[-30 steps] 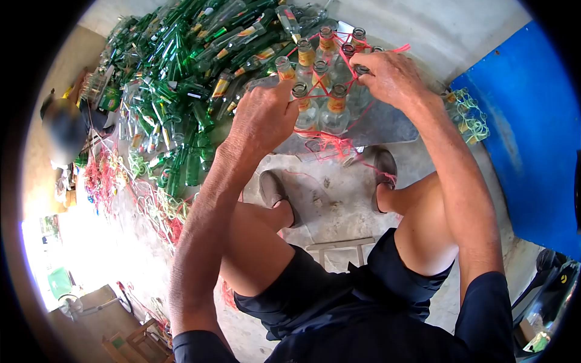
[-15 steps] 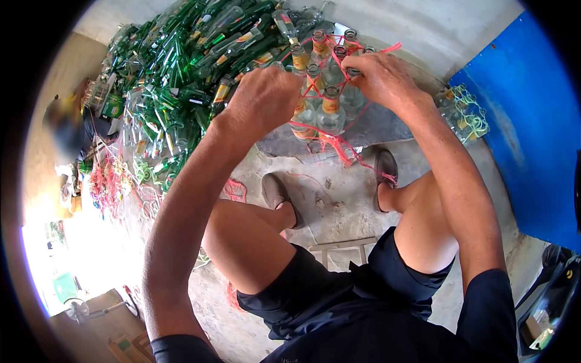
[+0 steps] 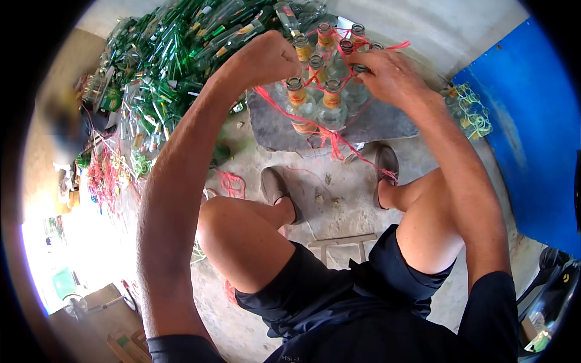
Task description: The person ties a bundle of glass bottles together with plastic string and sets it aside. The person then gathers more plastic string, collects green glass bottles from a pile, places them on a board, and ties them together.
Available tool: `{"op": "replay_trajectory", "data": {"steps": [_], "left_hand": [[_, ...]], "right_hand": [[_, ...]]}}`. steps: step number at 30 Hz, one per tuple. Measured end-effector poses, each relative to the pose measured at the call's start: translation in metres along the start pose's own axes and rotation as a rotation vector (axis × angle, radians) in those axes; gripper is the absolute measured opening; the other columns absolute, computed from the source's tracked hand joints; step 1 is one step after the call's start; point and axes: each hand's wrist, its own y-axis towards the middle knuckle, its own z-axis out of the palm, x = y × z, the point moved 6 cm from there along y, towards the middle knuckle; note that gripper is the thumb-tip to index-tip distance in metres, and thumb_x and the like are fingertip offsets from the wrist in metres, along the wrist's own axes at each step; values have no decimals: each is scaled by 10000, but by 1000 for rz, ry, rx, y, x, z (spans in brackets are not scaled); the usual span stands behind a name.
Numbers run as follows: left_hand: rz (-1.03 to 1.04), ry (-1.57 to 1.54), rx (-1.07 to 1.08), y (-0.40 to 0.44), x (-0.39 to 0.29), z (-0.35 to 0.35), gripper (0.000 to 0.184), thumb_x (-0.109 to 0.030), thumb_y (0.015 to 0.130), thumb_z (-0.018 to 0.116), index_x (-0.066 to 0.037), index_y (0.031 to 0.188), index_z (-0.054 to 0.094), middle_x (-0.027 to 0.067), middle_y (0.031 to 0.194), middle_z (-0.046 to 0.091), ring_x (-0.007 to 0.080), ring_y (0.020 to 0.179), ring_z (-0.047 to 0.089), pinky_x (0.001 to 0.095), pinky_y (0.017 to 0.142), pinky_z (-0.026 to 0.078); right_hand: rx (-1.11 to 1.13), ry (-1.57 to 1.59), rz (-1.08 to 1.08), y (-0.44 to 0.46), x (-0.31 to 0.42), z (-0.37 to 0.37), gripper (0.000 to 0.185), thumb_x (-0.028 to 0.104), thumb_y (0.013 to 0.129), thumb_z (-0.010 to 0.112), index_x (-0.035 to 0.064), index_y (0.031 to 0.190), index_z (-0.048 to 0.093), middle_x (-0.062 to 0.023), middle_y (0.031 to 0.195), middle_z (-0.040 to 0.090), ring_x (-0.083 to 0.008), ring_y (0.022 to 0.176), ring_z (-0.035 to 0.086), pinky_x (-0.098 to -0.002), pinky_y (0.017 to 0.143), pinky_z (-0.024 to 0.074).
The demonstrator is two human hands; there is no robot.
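Several clear glass bottles (image 3: 333, 112) with orange and yellow neck labels stand upright in a tight cluster on a grey slab (image 3: 272, 130). Red plastic string (image 3: 331, 140) winds around their bodies and between their necks, its frayed ends hanging at the front. My left hand (image 3: 269, 57) is a closed fist just left of the necks, and string seems to run into it; its fingertips are hidden. At the right side of the cluster, my right hand (image 3: 387, 71) has its fingers closed on the string by a bottle neck, partly covering the bottles there.
A large heap of green bottles (image 3: 175, 66) fills the back left. Tangled red string (image 3: 109, 175) lies at the left. Bottles tied with pale green string (image 3: 469, 112) stand by a blue panel (image 3: 514, 133) at the right. A wooden stool edge (image 3: 342, 241) shows between my legs.
My left hand has moved up and to the left, away from the bottles, uncovering the front left bottle and a slanting length of red string. My right hand stays at the necks.
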Motion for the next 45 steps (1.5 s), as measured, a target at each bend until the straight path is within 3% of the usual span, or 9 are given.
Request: {"op": "replay_trajectory", "data": {"steps": [14,20,24,27,33,38,41,42,45], "left_hand": [[-226,-339,98,-4,31,5,264,-239,863,791,6,962,804,19,824,718,92,675,583,265,565,445],[-19,-421,-129,-9,54,29,189,-145,910,768,29,977,794,23,841,732,63,714,594,269,648,505],[-225,-370,-342,-35,48,34,202,-173,845,795,-17,972,813,104,855,786,119,796,713,311,718,565],[-188,-468,-559,-51,40,39,226,-176,848,793,15,968,796,100,832,775,116,753,691,302,681,550],[-398,-703,-561,-63,52,66,261,-172,935,779,42,1084,761,36,903,738,61,737,595,238,622,452],[-352,-1007,-557,-66,53,78,209,-174,922,760,34,922,773,-45,662,570,34,555,442,257,480,315],[-407,-1185,-520,-66,50,84,180,-170,934,750,8,918,771,-66,643,521,25,506,373,251,438,246],[-419,-1203,-529,-66,49,84,172,-168,936,748,2,919,769,-72,640,507,23,495,357,250,429,231],[-420,-1253,-526,-67,50,87,165,-166,935,751,-2,925,765,-78,638,488,25,480,340,252,420,223]], "right_hand": [[-8,52,-25,1,-2,0,381,102,859,739,150,1236,720,-152,1035,745,-395,980,693,-496,819,543],[27,43,31,-1,4,-6,328,145,858,784,146,1182,739,-145,1071,760,-384,1033,705,-512,841,555],[-38,4,-12,-6,4,-7,340,158,870,779,150,1206,725,-132,1071,757,-382,1035,704,-514,839,559],[-50,-17,-8,-8,4,-6,339,160,884,768,150,1218,710,-129,1069,752,-385,1029,702,-519,841,558],[-75,-4,-12,-12,6,-7,335,178,914,744,135,1239,675,-133,1063,747,-386,997,699,-514,822,559],[-220,34,-44,-17,36,-34,355,271,935,742,97,1234,661,-144,970,754,-374,924,713,-504,776,563],[37,260,8,-18,62,-8,364,319,932,752,77,1193,673,-152,819,743,-388,819,719,-503,717,561],[-5,221,0,-18,65,-1,321,322,916,775,60,1086,703,-157,708,713,-399,727,709,-498,663,547],[68,222,128,-9,57,17,284,308,896,790,47,966,703,-176,723,708,-393,729,707,-484,644,534]]}}
